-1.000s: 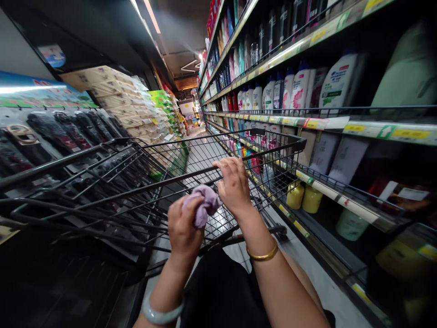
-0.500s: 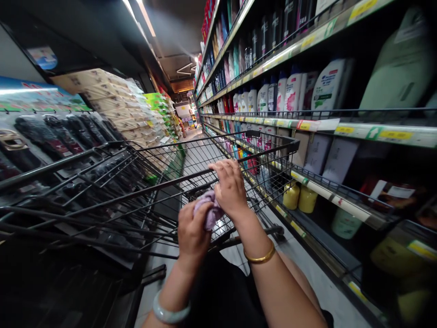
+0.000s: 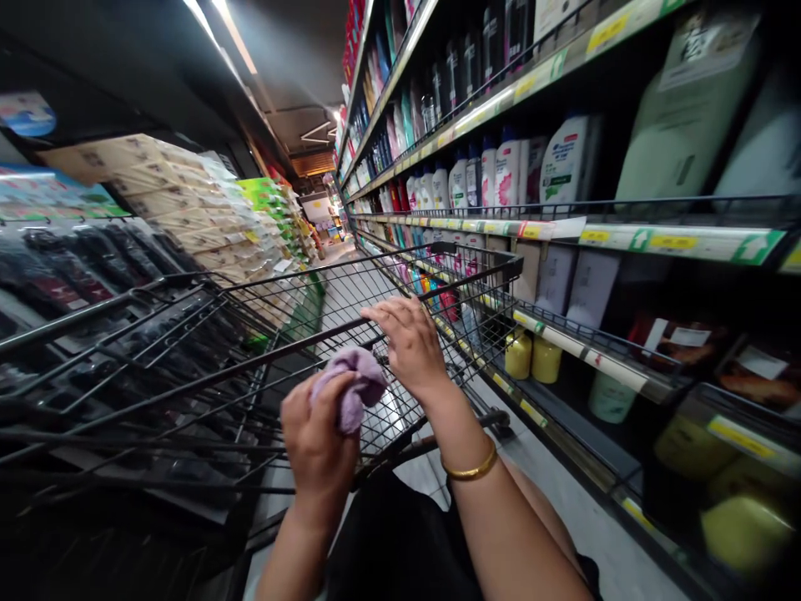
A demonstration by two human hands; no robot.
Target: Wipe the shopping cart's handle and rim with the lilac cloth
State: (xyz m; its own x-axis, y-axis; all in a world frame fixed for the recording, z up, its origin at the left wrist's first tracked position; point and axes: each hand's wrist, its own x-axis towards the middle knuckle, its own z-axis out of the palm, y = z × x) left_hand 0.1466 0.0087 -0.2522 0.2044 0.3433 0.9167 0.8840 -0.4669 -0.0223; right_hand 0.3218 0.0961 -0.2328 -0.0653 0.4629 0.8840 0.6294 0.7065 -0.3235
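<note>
A crumpled purple cloth (image 3: 350,388) is bunched in my left hand (image 3: 322,434), whose fingers are closed round it. That hand is just above the near side of a black wire shopping cart (image 3: 294,340), apart from my right hand. Over the cart's top rail, my right hand (image 3: 414,346) has its fingers bent across the bar and takes hold of it. The right thumb is hidden. A gold bangle (image 3: 471,463) circles my right wrist. Through the wire mesh the cart's lower part and the tiled floor show.
Shelves on the right carry shampoo bottles (image 3: 508,171), yellow jars (image 3: 546,359) and price strips (image 3: 672,240). To the left are stacked tan packs (image 3: 168,192) and dark items in clear wrapping (image 3: 93,259). A tiled aisle (image 3: 341,284) runs ahead between them.
My left hand has drawn back to the left with the purple cloth, away from my right hand. My right hand stays on the rail. The view has shifted a little to the right.
</note>
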